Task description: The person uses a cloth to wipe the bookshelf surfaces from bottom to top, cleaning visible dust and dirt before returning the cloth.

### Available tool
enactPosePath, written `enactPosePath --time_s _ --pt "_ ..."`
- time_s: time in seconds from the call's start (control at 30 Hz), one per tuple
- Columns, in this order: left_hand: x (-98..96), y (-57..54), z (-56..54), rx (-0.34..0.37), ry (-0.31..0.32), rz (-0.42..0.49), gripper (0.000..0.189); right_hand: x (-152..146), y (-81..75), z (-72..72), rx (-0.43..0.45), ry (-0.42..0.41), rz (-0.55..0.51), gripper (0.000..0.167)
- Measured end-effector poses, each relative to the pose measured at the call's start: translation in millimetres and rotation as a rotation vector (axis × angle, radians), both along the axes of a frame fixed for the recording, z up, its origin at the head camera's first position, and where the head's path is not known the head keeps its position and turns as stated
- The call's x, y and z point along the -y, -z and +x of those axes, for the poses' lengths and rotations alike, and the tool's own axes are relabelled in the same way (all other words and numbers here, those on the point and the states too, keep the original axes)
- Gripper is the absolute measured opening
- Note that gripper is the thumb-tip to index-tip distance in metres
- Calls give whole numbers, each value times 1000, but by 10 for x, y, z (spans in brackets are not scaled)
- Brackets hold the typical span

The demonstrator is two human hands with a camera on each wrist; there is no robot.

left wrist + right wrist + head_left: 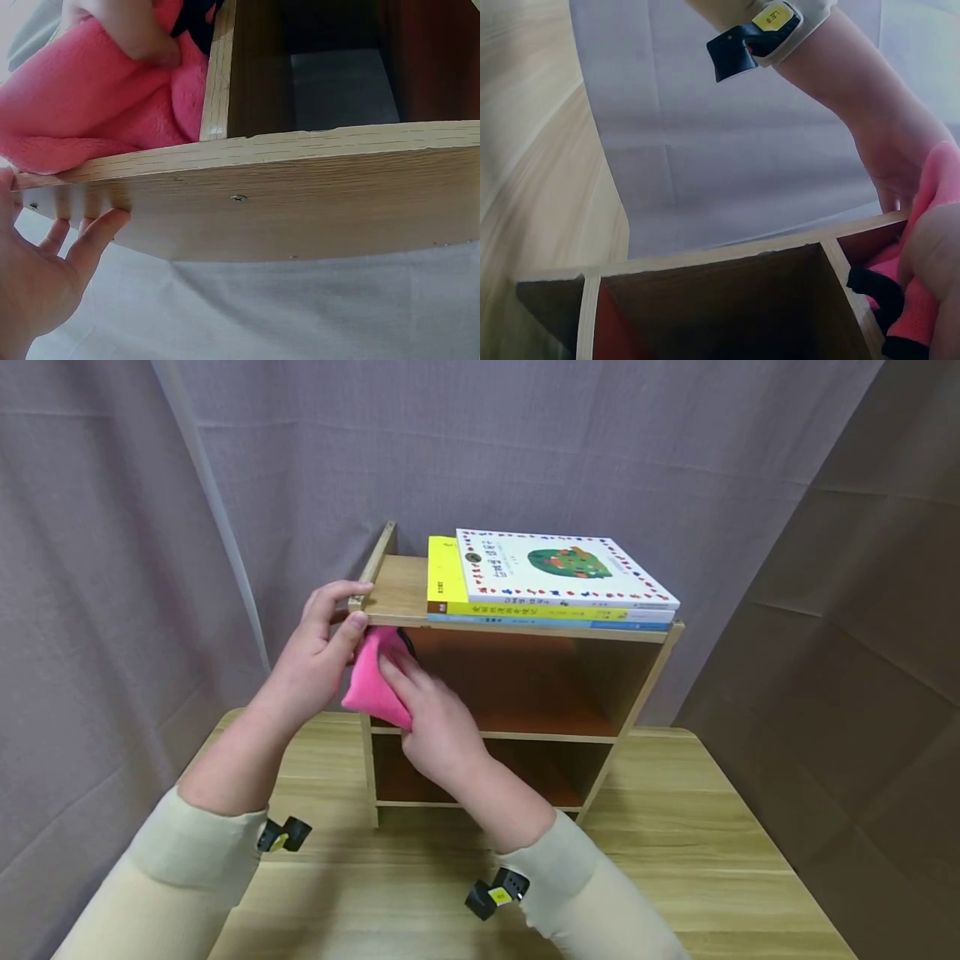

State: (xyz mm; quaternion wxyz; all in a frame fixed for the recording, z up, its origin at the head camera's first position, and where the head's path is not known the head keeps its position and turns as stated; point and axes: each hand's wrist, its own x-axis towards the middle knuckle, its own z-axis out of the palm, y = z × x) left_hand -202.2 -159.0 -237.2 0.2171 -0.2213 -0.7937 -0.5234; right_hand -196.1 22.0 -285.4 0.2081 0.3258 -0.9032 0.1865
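Note:
A small wooden bookshelf (397, 597) stands upright on the table. My left hand (315, 647) grips the upper front corner of its left side panel. In the left wrist view, that hand's fingertips (112, 219) touch the panel's outer face. My right hand (442, 727) holds a fuzzy pink cloth (372, 689) against the shelf's front left edge, just under the top board. Black trim (881, 289) on the cloth shows in the right wrist view. Part of the cloth is hidden by my right hand, and some reaches inside the upper compartment.
On the bookshelf's top lies a stack of books, a white picture book (570, 568) uppermost and a yellow book (442, 572) beneath. The wood-grain table (675, 827) extends around the shelf. Grey curtains (525, 443) hang behind and at the sides.

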Motion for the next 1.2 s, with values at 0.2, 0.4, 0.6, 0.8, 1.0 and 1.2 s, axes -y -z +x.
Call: enactPosePath --time_s 0.2,0.4,0.6,0.8,1.0,1.2 --pt "4 7 -1 -22 1 3 37 -51 -12 31 -12 25 92 93" --pt "-2 -5 11 -18 -7 -2 37 -88 3 55 -63 32 175 91" --pt "8 -4 7 0 -15 -15 38 -107 4 78 -67 28 212 91" --pt "7 3 4 -7 -17 -27 39 -111 11 85 -71 30 212 86" --pt "1 11 4 -12 -20 -34 39 -105 57 105 -120 42 247 79" --pt "5 7 14 -15 -28 -36 39 -117 117 114 -208 9 298 69"
